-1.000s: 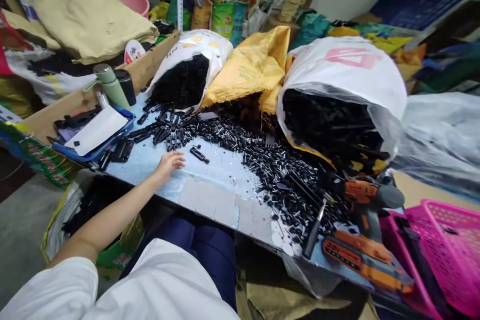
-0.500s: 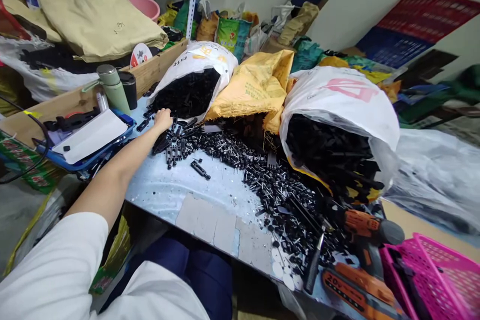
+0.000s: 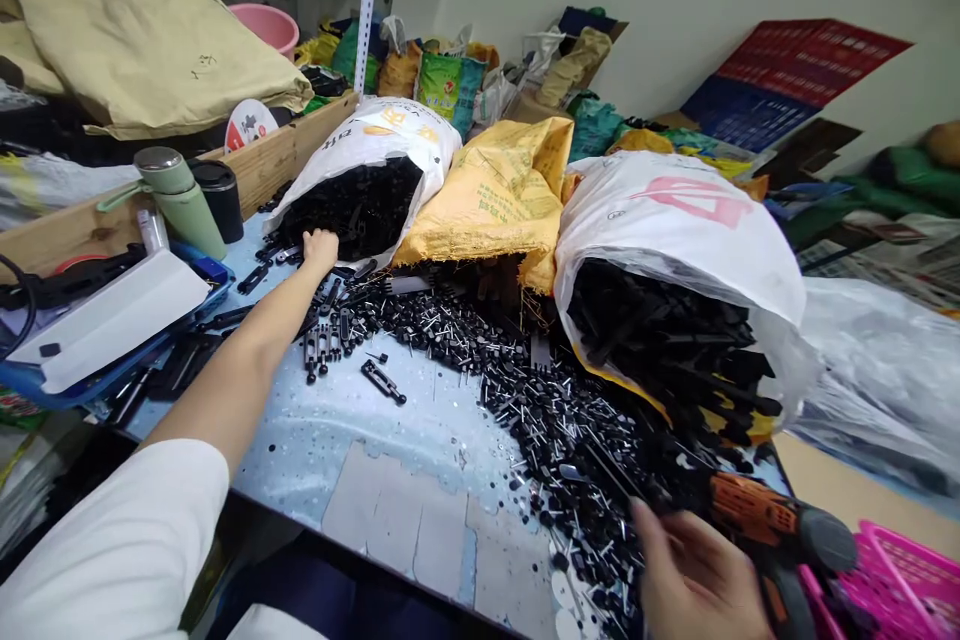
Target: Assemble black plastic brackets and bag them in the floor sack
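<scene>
At the mouth of the left white sack point(image 3: 409, 125), packed with black plastic parts point(image 3: 360, 205), my left hand point(image 3: 321, 248) is closed, knuckles up. Its fingertips are hidden, so I cannot make out what they hold. Below it lie several small black slotted plastic pieces point(image 3: 322, 345), and one similar black piece point(image 3: 383, 383) lies apart on the blue tabletop point(image 3: 300, 450). My right hand point(image 3: 701, 575), blurred, is low on the right, thumb and fingers apart. It is over the edge of a heap of small black-headed pins point(image 3: 540, 420), beside an orange and black cordless drill point(image 3: 754, 505).
A yellow woven sack point(image 3: 487, 190) and another white sack point(image 3: 675, 220) of black parts line the back. On the left are a blue tray point(image 3: 97, 370), a green flask point(image 3: 180, 200) and a dark cup point(image 3: 219, 200). A pink basket point(image 3: 907, 570) stands at right.
My right hand has come into view at the lower right, covering where a dark-handled tool lay. My left hand stays at the sack's mouth, while the whole view has shifted slightly.
</scene>
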Action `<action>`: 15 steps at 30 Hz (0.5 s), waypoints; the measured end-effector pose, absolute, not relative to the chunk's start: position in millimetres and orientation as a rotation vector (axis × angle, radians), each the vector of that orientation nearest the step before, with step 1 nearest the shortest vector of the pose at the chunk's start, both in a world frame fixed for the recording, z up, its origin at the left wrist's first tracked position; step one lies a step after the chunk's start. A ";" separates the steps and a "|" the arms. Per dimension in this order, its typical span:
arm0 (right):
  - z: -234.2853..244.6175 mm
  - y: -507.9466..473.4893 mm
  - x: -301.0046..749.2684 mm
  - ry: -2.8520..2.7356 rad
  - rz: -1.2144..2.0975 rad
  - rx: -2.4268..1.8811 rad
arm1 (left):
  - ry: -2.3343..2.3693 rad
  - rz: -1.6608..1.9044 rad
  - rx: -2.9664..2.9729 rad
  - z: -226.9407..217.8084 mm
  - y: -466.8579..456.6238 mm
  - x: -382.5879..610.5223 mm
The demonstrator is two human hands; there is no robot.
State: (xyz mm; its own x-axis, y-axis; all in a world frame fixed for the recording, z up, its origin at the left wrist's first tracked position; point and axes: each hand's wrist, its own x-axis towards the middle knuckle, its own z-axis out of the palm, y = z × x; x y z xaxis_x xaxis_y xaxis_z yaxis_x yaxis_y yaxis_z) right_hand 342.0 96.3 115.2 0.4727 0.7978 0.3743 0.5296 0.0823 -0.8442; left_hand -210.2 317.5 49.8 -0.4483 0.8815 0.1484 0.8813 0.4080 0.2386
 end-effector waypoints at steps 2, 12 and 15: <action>98.2 102.9 305.7 -1.264 0.612 -1.539 | 2.589 0.501 1.783 55.3 288.8 -188.5; 53.2 85.5 201.8 -1.110 1.672 -1.294 | 1.514 0.489 2.294 10.8 13.2 -19.5; 47.5 73.3 206.0 -1.132 1.659 -1.341 | 1.592 0.571 2.223 -0.4 -5.7 -13.3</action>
State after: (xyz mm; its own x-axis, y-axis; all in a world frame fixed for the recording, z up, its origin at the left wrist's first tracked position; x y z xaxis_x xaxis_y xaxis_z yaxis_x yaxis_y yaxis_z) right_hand 206.0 73.3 47.5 -0.2088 0.9113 -0.3548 -0.0016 -0.3631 -0.9318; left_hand -13.3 -5.7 -0.4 0.2886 0.9497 0.1215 0.8103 -0.3098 0.4974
